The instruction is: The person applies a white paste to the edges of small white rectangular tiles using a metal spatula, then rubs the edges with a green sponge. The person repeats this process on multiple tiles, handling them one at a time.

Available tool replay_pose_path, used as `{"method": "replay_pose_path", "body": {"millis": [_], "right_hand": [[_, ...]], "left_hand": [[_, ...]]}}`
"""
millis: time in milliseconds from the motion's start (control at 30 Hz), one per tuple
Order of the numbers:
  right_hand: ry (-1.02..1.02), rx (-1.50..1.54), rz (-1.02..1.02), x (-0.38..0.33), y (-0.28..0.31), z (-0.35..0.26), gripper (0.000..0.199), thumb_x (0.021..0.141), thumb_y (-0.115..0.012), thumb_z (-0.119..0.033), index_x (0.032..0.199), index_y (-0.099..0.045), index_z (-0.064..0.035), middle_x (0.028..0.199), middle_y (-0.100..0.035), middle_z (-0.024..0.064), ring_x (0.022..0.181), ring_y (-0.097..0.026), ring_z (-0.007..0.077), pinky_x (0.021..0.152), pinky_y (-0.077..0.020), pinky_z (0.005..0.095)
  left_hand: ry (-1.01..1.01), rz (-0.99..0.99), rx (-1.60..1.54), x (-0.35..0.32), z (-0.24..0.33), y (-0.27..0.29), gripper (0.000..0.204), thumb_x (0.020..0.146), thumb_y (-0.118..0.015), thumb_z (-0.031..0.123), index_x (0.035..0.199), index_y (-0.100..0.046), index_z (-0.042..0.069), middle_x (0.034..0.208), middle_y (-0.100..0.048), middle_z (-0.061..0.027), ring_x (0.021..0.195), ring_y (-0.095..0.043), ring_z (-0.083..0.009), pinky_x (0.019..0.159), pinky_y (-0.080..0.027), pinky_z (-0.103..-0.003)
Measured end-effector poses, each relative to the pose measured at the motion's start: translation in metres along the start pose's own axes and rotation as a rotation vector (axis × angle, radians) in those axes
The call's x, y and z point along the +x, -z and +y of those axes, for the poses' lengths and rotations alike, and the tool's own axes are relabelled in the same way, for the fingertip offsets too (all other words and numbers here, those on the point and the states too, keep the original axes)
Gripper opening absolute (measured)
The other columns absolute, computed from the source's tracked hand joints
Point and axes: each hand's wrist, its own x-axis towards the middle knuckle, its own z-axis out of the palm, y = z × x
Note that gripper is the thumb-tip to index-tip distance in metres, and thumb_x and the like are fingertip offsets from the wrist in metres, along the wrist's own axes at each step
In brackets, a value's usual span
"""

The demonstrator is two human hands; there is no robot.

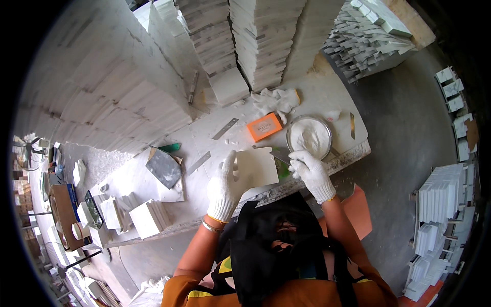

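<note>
Both my hands wear white knit gloves. My left hand [223,185] is closed around the left edge of a pale, flat tile [257,167] near the table's front edge. A thin metal scraper blade [279,155] is pinched in my right hand [310,173], its end close to the tile's right edge. Just beyond my right hand stands a round metal bowl [330,135] holding white paste [308,134]. An orange box [264,127] lies left of the bowl. Something green [282,168] shows partly between the tile and my right hand.
Tall stacks of white tiles [107,77] rise along the far side. Spare gloves [276,100] and loose metal blades [225,129] lie on the table [240,110]. A grey slab [163,168] and small tile stacks [148,219] are at left; tile racks [437,199] stand right.
</note>
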Motion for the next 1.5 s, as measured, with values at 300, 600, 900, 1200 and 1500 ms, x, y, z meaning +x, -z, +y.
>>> {"method": "replay_pose_path", "body": {"millis": [300, 600, 900, 1200, 1500], "right_hand": [[0.121, -0.140, -0.101, 0.037, -0.022, 0.020, 0.030, 0.098, -0.060, -0.007, 0.126, -0.067, -0.0030, 0.100, -0.071, 0.0078, 0.077, -0.061, 0.0094, 0.069, -0.0526, 0.0268], [0.330, -0.353, -0.024, 0.039, -0.026, 0.019, 0.026, 0.094, -0.064, -0.012, 0.117, -0.071, -0.0044, 0.105, -0.074, 0.0155, 0.094, -0.072, 0.0314, 0.082, -0.0562, 0.0380], [0.469, -0.543, 0.055, 0.018, -0.026, 0.018, 0.021, 0.092, -0.066, -0.011, 0.113, -0.072, -0.0077, 0.099, -0.074, 0.0136, 0.089, -0.071, 0.0326, 0.076, -0.0566, 0.0399], [0.272, -0.396, 0.055, 0.011, -0.024, 0.015, 0.020, 0.093, -0.067, -0.013, 0.112, -0.073, -0.0101, 0.100, -0.074, 0.0134, 0.088, -0.071, 0.0317, 0.076, -0.0567, 0.0392], [0.473, -0.463, 0.060, 0.020, -0.032, 0.014, 0.020, 0.093, -0.068, -0.012, 0.112, -0.072, -0.0083, 0.099, -0.074, 0.0130, 0.087, -0.071, 0.0305, 0.075, -0.0566, 0.0373]], "left_hand": [[-0.361, 0.093, 0.357, 0.000, -0.016, -0.011, 0.107, 0.057, -0.094, 0.045, 0.146, -0.049, 0.006, 0.160, -0.037, -0.0215, 0.144, -0.037, -0.0476, 0.113, -0.039, -0.054], [-0.427, 0.119, 0.254, 0.009, -0.036, -0.022, 0.112, 0.052, -0.096, 0.044, 0.148, -0.048, 0.009, 0.156, -0.044, -0.0188, 0.146, -0.037, -0.0428, 0.116, -0.033, -0.055], [-0.392, 0.103, 0.224, 0.009, -0.035, -0.021, 0.112, 0.052, -0.097, 0.041, 0.148, -0.049, 0.012, 0.156, -0.045, -0.0153, 0.146, -0.038, -0.0405, 0.116, -0.033, -0.054], [-0.405, 0.107, 0.195, 0.010, -0.034, -0.020, 0.111, 0.050, -0.097, 0.039, 0.148, -0.050, 0.013, 0.157, -0.045, -0.0146, 0.146, -0.039, -0.0398, 0.116, -0.035, -0.053], [-0.425, 0.128, 0.214, 0.010, -0.036, -0.021, 0.109, 0.051, -0.096, 0.039, 0.146, -0.051, 0.012, 0.155, -0.047, -0.0152, 0.144, -0.041, -0.0400, 0.113, -0.036, -0.054]]}}
